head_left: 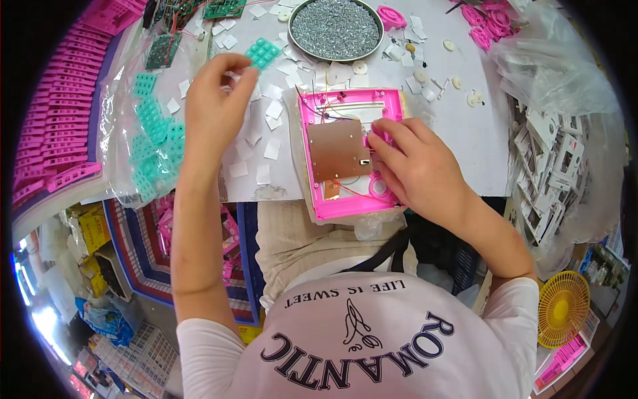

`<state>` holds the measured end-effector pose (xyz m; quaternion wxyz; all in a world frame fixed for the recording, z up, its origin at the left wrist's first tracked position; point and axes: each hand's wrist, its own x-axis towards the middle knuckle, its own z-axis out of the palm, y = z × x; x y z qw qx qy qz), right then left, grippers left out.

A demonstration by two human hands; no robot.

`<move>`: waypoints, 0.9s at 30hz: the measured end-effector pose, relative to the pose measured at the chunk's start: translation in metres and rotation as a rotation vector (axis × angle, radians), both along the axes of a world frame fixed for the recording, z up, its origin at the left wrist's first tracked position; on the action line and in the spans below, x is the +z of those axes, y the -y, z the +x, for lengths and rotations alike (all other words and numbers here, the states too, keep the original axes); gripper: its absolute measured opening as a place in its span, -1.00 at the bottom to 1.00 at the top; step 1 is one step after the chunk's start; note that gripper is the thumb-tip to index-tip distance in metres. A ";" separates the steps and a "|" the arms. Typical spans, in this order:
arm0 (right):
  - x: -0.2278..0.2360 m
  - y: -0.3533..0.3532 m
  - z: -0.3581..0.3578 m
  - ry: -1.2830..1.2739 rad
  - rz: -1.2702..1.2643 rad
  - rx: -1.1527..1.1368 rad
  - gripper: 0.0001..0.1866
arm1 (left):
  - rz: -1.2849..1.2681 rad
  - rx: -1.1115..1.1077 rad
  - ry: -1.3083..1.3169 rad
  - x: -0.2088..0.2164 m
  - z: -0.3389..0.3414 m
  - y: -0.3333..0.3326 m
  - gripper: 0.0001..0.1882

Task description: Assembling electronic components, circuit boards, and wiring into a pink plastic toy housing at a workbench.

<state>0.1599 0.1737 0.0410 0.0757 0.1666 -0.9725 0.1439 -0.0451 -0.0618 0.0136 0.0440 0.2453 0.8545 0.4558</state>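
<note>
Pinching teal keypad (264, 52), left fingers (231, 62) curled

Assy workshop, stacked pink pts (61, 100), tray (332, 60) of screws (335, 30), PCBs (226, 8) on bench (472, 139)

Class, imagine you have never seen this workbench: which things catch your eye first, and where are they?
First comes the bright pink casing at the centre, with a brown board over it and the right hand at its right side. Beyond it sits a round tray full of small silvery pieces. Farther left, the left hand is at a teal keypad, with a teal heap nearby.
</note>
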 end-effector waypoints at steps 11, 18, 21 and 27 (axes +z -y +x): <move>0.018 -0.015 -0.022 0.156 -0.175 0.022 -0.71 | -0.346 -0.209 -0.627 0.006 0.050 -0.070 -0.82; -0.014 -0.004 -0.052 -0.109 -0.539 -0.159 -0.69 | 0.114 -0.234 -0.370 -0.001 0.055 -0.053 -0.74; -0.008 -0.002 -0.064 0.306 -0.929 -0.218 -0.75 | 0.155 -0.208 -0.441 -0.003 0.057 -0.047 -0.70; 0.002 -0.012 -0.070 0.568 -1.168 -0.182 -0.82 | 0.190 -0.182 -0.560 -0.006 0.063 -0.046 -0.69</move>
